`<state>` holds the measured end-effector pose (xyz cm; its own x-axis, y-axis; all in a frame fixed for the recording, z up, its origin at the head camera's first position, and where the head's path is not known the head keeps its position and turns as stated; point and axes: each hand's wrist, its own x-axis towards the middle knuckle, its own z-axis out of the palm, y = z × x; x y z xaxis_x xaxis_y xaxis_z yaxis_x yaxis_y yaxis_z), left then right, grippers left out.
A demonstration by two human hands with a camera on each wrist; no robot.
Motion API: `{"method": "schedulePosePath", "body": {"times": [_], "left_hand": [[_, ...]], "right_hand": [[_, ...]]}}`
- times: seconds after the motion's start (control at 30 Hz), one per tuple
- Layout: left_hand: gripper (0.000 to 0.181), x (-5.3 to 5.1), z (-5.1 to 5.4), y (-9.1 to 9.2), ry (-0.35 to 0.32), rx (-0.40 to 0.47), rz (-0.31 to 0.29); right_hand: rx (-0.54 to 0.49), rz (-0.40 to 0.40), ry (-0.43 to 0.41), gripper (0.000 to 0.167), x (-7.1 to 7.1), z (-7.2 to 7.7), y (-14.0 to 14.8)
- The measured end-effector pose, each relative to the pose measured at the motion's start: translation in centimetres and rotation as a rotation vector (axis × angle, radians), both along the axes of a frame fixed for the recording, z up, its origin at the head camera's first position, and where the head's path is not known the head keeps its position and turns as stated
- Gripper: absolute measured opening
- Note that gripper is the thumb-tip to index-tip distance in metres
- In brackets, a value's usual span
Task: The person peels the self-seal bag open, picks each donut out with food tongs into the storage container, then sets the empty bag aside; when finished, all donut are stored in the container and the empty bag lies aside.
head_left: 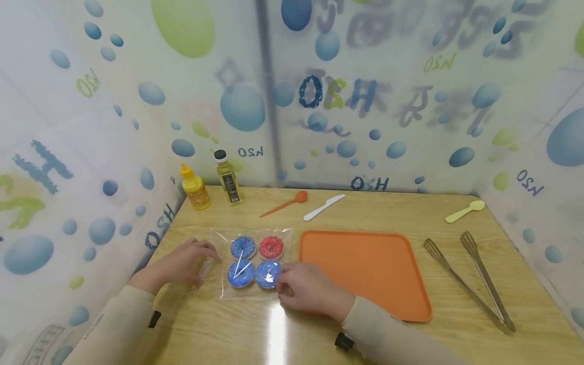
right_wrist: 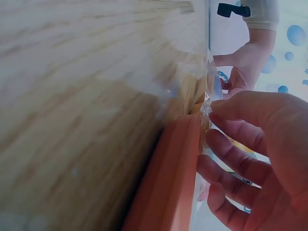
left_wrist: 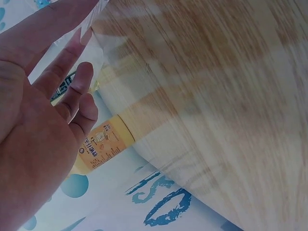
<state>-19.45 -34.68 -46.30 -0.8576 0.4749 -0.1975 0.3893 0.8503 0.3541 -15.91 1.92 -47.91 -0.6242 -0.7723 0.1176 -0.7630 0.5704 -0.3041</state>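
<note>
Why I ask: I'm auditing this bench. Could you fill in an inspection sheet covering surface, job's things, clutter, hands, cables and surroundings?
Surface: wood-grain table, glare near the front; orange tray lies right of the bag.
Job's things: clear plastic bag lying flat; four donuts inside, three blue, one red.
Clutter: yellow squeeze bottle, dark-capped bottle, orange spoon, white knife, pale yellow spoon, metal tongs lying spread.
Hands: left hand at the bag's left edge, grip unclear; right hand pinches its right edge.
Cables: nothing seen.
Surroundings: bubble-print curtain with H2O lettering.
</note>
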Motion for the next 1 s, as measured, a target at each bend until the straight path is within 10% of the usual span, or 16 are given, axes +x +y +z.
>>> {"method": "schedulePosePath", "body": {"times": [0.67,1.0], "left_hand": [[0.058,-0.3,0.3,0.4,-0.004,-0.077,0.019],[0.051,-0.3,0.2,0.7,-0.056,0.046,0.072]], "right_hand": [[-0.033,-0.023,-0.026,0.009,-0.7,-0.1,1.4],[-0.104,0.070,-0.037,0.023,-1.3,0.3,1.2]]}}
